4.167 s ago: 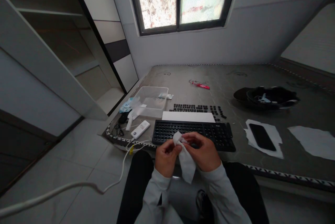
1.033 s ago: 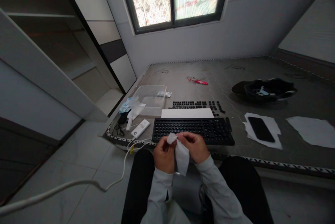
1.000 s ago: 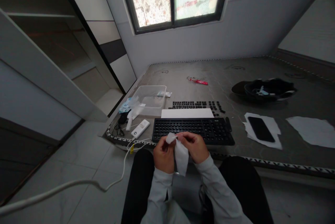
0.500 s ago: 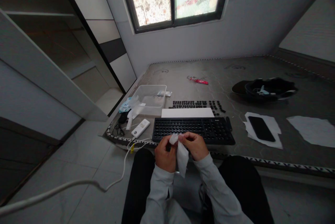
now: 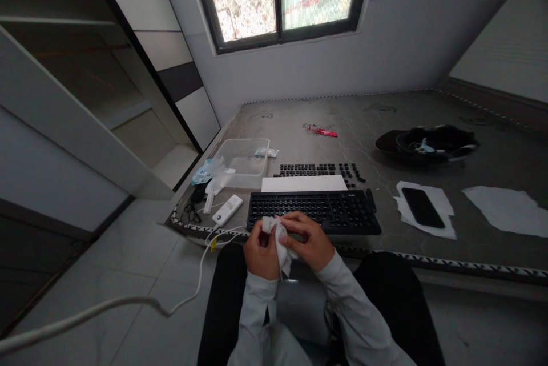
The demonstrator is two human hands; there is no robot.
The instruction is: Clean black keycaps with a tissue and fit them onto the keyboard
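A crumpled white tissue [image 5: 282, 252] is gripped between my two hands, just in front of the keyboard. My left hand [image 5: 261, 252] closes on its left side, and a tuft sticks up above the fingers. On the other side my right hand [image 5: 310, 240] pinches the tissue with thumb and fingers. Whether something small is inside the folds is hidden. Right behind the hands lies the black keyboard [image 5: 342, 212], its main key area looking stripped of keycaps. Rows of loose black keycaps [image 5: 307, 169] lie beyond a white strip [image 5: 303, 184].
A clear plastic bin [image 5: 246, 163], a white power strip [image 5: 228, 210] with its cable, and wrappers are on the left. To the right lie a phone [image 5: 423, 208] on paper, another white sheet [image 5: 505, 210] and a black cap [image 5: 428, 145]. A red packet [image 5: 322, 132] lies farther back.
The tissue, hanging down long before, is now bunched up between my hands. Both hands have shifted slightly left, and my right fingers have moved over the tissue.
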